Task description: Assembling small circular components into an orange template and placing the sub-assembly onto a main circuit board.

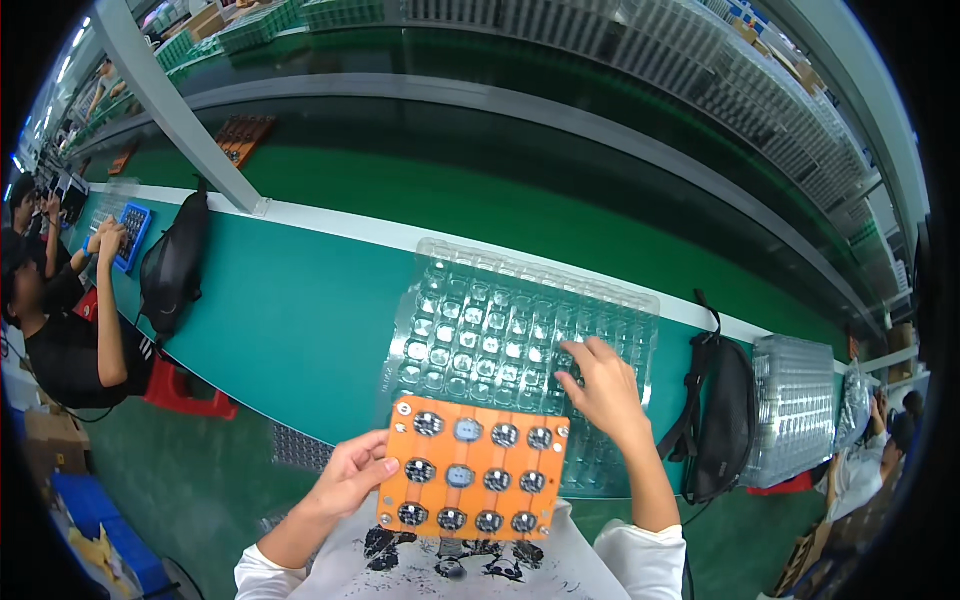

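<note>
My left hand (355, 475) grips the left edge of an orange fixture board (440, 442), thumb on top. The board is tilted up in front of my shirt, over the table's near edge. Rows of round dark parts (498, 480) sit in it; two places (467, 430) look pale grey instead. My right hand (605, 385) is over the right half of a clear plastic blister tray (470, 345), thumb and forefinger apart at its pockets, with nothing visible between them. Shiny pieces show in many of the tray's pockets, too small to name.
The green table (290, 320) carries a black bag (722, 420) and a stack of clear trays (795, 410) at right. Another black bag (175, 260) lies left, near a co-worker (75, 340) with a blue tray (132, 236). Behind runs a green conveyor belt (400, 190) with orange boards (243, 138).
</note>
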Demonstrator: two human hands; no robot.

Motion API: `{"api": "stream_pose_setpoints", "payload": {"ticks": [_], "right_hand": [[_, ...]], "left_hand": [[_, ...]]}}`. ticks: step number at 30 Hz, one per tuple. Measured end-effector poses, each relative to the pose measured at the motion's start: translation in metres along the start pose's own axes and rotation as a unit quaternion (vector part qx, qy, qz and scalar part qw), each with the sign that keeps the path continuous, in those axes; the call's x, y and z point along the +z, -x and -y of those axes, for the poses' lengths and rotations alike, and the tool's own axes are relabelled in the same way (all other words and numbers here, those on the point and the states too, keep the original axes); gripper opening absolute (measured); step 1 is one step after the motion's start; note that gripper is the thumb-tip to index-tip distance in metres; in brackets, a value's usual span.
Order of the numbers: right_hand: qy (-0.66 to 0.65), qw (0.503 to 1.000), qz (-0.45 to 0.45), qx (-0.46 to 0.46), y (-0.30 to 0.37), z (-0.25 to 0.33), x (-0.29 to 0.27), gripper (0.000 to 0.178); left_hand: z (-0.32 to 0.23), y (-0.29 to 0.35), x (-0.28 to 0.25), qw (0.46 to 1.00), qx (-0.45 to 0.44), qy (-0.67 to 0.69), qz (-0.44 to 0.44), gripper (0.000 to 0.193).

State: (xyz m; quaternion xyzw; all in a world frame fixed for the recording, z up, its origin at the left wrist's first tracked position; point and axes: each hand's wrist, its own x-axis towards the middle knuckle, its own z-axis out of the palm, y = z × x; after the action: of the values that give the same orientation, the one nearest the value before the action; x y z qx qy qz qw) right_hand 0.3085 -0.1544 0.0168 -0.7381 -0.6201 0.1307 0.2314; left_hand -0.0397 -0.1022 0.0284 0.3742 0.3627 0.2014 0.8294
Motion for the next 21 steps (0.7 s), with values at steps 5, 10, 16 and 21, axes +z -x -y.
{"api": "stream_pose_setpoints", "payload": {"ticks": [5, 10, 16, 21], "right_hand": [[0.121, 0.992, -0.01, -0.016, 0.007, -0.008, 0.013, 0.053], [0.19, 0.97, -0.139, 0.067, -0.025, -0.052, -0.006, 0.057], [0.149, 0.973, -0.126, 0.121, -0.047, -0.074, 0.014, 0.06], [0.155, 0.966, -0.14, 0.151, -0.073, -0.064, -0.009, 0.052]], "left_hand": [[-0.029, 0.001, -0.017, 0.992, 0.119, 0.006, -0.041, 0.044], [-0.037, -0.016, -0.032, 0.978, 0.186, 0.004, -0.089, 0.043], [-0.02, -0.009, -0.048, 0.97, 0.201, -0.009, -0.132, 0.043], [-0.006, -0.013, -0.072, 0.972, 0.207, -0.01, -0.112, 0.044]]}}
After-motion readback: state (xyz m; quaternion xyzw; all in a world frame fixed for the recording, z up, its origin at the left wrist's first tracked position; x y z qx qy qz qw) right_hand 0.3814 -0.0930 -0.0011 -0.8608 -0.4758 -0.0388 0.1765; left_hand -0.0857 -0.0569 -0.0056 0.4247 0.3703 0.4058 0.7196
